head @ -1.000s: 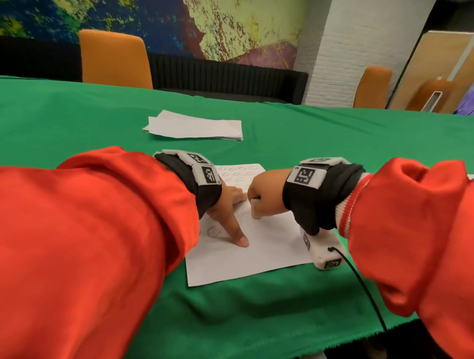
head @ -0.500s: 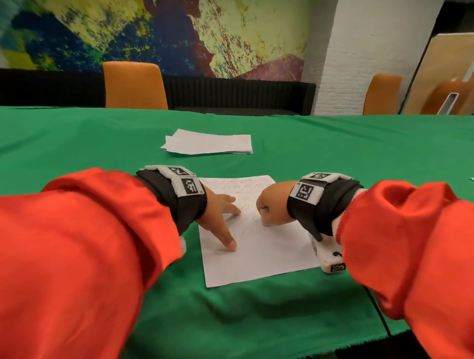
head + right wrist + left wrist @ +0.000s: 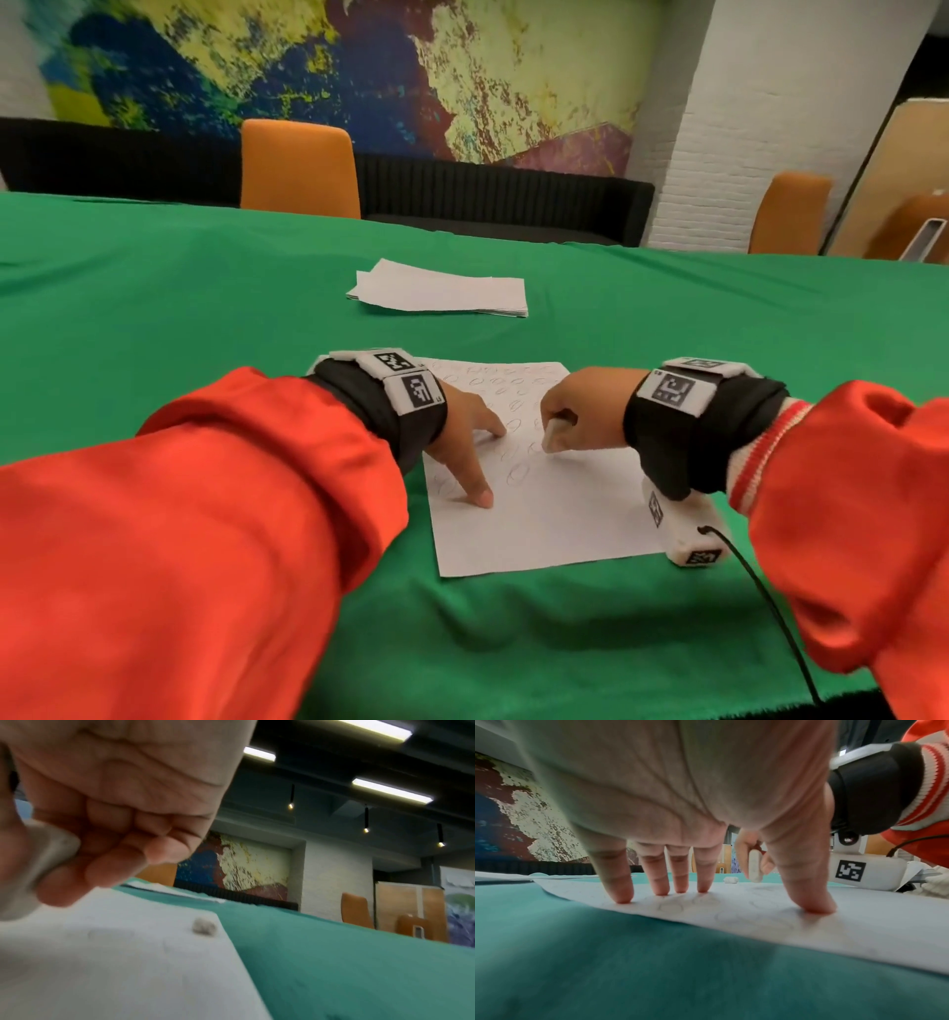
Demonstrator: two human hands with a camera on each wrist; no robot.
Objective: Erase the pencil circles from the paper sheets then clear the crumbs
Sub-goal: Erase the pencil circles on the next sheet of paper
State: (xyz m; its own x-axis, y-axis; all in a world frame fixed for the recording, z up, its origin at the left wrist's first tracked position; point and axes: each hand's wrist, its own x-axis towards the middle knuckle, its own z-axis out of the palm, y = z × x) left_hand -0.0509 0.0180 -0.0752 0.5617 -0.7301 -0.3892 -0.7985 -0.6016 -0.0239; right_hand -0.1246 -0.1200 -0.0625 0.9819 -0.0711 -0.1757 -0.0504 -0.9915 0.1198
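Since the earlier head frame, both hands sit farther up the sheet, and the left thumb has shifted from the sheet's left edge to a spot further in.

Left hand point(image 3: 464, 442): fingers spread and straight, all five fingertips point(image 3: 623, 898) pressed flat on the paper sheet point(image 3: 554, 519); it grips nothing.

Right hand point(image 3: 583, 406): fingers curled, pinching a white eraser point(image 3: 552, 434) between thumb and fingers. The eraser's long axis stands close to upright, its lower end pointing down at the paper; whether that end touches the sheet cannot be told.

The sheet lies flat on the green tablecloth point(image 3: 205, 308), its long axis running away from the person. Pencil circles point(image 3: 517, 474) lie between the two hands and beyond them toward the far edge; the part nearer than the hands appears blank.

View differences: the head view shows a stack of paper sheets point(image 3: 441, 293) well beyond both hands, and two orange chairs point(image 3: 300, 169) past the table. The left wrist view shows the eraser point(image 3: 754, 866) side-on, and a small whitish lump point(image 3: 731, 880) on the cloth beyond it. The right wrist view shows that lump point(image 3: 204, 926) as grey and crumbly, at the sheet's far right corner, beyond the gripping fingers point(image 3: 115, 850); the head view does not resolve it.
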